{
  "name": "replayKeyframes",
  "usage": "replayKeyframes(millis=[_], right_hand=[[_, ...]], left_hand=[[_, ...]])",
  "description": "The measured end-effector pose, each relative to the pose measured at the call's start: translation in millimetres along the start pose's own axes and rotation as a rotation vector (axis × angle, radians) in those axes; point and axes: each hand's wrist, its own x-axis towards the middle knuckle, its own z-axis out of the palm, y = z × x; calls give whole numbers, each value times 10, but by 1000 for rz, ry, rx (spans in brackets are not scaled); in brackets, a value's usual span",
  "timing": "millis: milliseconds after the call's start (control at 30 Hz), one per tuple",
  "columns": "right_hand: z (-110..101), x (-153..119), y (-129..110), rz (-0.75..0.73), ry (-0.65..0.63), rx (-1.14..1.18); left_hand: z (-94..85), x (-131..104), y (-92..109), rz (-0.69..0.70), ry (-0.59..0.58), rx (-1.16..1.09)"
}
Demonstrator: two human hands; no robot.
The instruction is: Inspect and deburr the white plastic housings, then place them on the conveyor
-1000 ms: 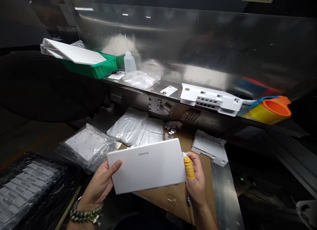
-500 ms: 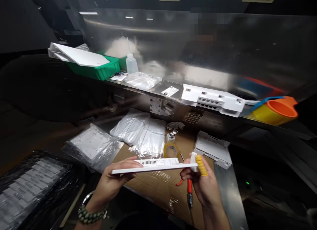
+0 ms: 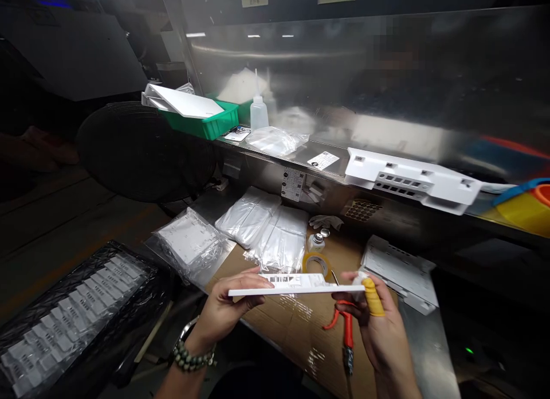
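A thin white plastic panel (image 3: pixel 296 290) is held level, nearly edge-on to me, above the workbench. Slots and raised parts show along its far side. My left hand (image 3: pixel 227 307) is closed on its left end, fingers on top and thumb beneath. My right hand (image 3: pixel 382 336) is closed at the other end, with yellow finger cots (image 3: pixel 373 298) on one finger. A small white wad (image 3: pixel 360 278), perhaps cloth, sits in those fingers against the panel. Below lies a red air blow gun (image 3: pixel 347 330) on the cardboard (image 3: pixel 296 336).
Clear plastic bags (image 3: pixel 279 238), a tape roll (image 3: pixel 317 265) and a small bottle (image 3: pixel 316 242) lie behind my hands. More white panels (image 3: pixel 399 273) stack at right. Bagged parts (image 3: pixel 77 313) fill a crate at left. A metal shelf holds a green bin (image 3: pixel 219 122) and squeeze bottle (image 3: pixel 258 112).
My view has turned left, so the scene sits further right and more of the left crate shows. Both hands keep hold of the panel, its tilt now closer to level.
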Motion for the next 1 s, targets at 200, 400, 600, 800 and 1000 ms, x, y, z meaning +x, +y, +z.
replayKeyframes(millis=[200, 400, 600, 800, 1000], right_hand=[[193, -132, -30, -505, 23, -468], [699, -372, -197, -792, -125, -568], [856, -534, -285, -859, -218, -536], [846, -506, -321, -848, -247, -514], [813, -448, -316, -862, -181, -593]], left_hand=[[120, -99, 12, 112, 79, 222], [222, -171, -1, 250, 24, 398], [245, -128, 69, 298, -1, 466], [253, -150, 38, 344, 23, 443], [240, -174, 27, 314, 31, 439]])
